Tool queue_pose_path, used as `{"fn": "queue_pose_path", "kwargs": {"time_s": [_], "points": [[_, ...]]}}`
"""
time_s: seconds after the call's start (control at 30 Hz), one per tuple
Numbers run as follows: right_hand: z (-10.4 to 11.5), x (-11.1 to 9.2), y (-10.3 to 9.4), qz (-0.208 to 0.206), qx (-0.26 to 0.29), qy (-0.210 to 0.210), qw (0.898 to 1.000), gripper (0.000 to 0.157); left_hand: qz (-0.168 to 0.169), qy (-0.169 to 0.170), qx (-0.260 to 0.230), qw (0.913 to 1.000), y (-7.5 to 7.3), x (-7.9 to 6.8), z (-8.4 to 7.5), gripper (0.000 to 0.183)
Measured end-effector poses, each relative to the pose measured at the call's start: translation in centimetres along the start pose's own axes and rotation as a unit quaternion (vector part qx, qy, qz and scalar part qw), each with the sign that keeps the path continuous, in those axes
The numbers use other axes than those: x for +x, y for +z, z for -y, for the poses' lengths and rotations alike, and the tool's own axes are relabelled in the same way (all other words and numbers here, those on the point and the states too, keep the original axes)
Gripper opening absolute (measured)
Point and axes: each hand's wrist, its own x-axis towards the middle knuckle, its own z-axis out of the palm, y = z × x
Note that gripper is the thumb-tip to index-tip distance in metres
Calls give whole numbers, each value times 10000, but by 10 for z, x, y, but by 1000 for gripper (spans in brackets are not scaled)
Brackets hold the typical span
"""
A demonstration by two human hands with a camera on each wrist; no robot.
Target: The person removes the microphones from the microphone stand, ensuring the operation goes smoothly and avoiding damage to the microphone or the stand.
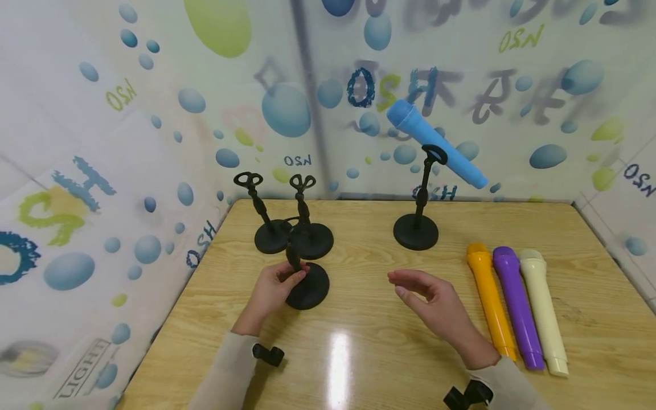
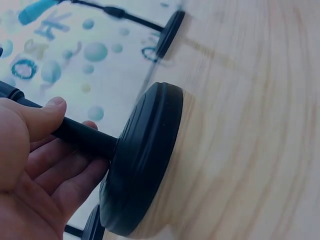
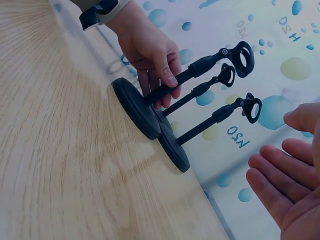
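My left hand (image 1: 274, 291) grips the pole of a black microphone stand (image 1: 310, 289), thumb on one side and fingers round the other. In the left wrist view, the stand's round base (image 2: 145, 160) fills the middle beside the wood. Its top clip (image 3: 244, 59) shows in the right wrist view, holding nothing. My right hand (image 1: 433, 302) hovers over the table with its fingers relaxed and nothing in them, left of an orange microphone (image 1: 489, 296). Farther back, a blue microphone (image 1: 435, 142) leans in the clip of another black stand (image 1: 416, 230).
Two more black stands (image 1: 271, 236) (image 1: 314, 239) stand close behind the gripped one, their clips without microphones. Purple (image 1: 517, 307) and cream (image 1: 544, 310) microphones lie beside the orange one on the wooden table (image 1: 369, 341). A patterned wall covering (image 1: 348, 154) rises along the back edge.
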Motion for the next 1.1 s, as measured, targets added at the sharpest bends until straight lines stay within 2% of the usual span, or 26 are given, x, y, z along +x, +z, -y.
{"fn": "queue_pose_path", "kwargs": {"time_s": [0.13,0.57,0.87,1.1], "points": [[-1,0,0,-6,-5,3,10000,29,-330,-93,130,9993,-11,3,7,17],[-3,0,1,-18,-56,-46,10000,28,-996,-275,592,9929,-42,5,23,22],[-5,0,1,-9,-74,-59,10000,27,-1439,-357,725,9863,-56,7,33,24],[-6,0,1,-15,-79,-72,9999,28,-1763,-612,758,9795,-64,7,36,25]]}}
